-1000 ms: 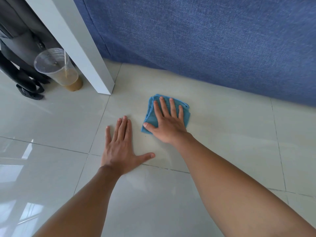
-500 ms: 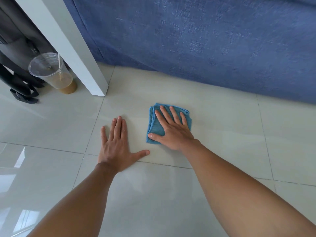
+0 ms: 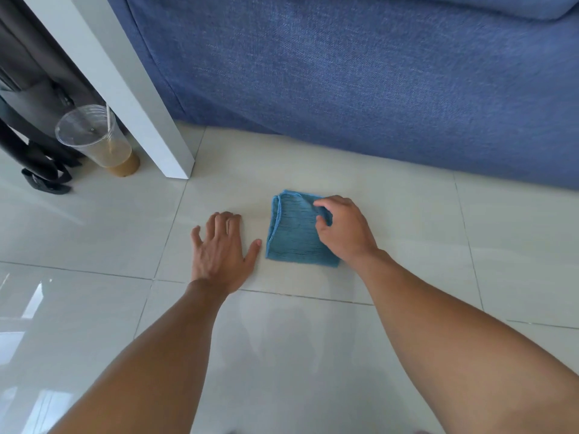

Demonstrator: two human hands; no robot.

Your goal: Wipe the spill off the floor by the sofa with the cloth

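Left hand (image 3: 221, 252) flat, fingers spread; right hand (image 3: 343, 230) curled, fingertips pinching.

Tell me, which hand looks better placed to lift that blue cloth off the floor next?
The right hand, most likely. Its fingers are curled onto the far edge of the cloth, seemingly pinching it. The left hand lies flat on the bare tile beside the cloth, apart from it, apparently propping the person up.

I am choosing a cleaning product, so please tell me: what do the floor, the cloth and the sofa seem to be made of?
The floor looks like glazed ceramic or porcelain tile: pale, glossy, with window reflections and thin grout lines. The cloth seems to be blue microfibre or a similar woven textile, ribbed, with a stitched edge. The sofa appears covered in matte blue woven fabric with a denim-like grain.
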